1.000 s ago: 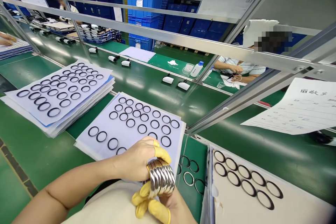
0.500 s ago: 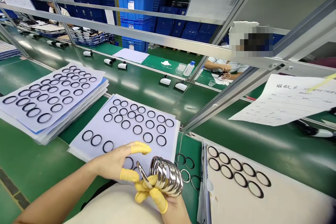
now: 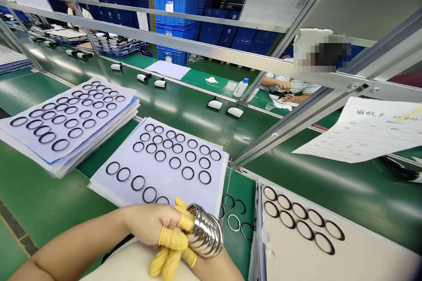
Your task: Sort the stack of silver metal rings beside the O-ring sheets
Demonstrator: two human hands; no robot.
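Stack of metal rings (image 3: 203, 231), long axis slanting far-left to near-right, just right of left hand (image 3: 150, 224), curled closed against its left end; right hand (image 3: 214, 270), nearer, closed under stack, cradling it; ring sheet (image 3: 174, 182) just beyond.

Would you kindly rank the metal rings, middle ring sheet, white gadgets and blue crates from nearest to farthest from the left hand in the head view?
From the left hand:
1. Metal rings, touching it, on its right.
2. Middle ring sheet, just ahead.
3. White gadgets, on the belt beyond.
4. Blue crates, farthest back.
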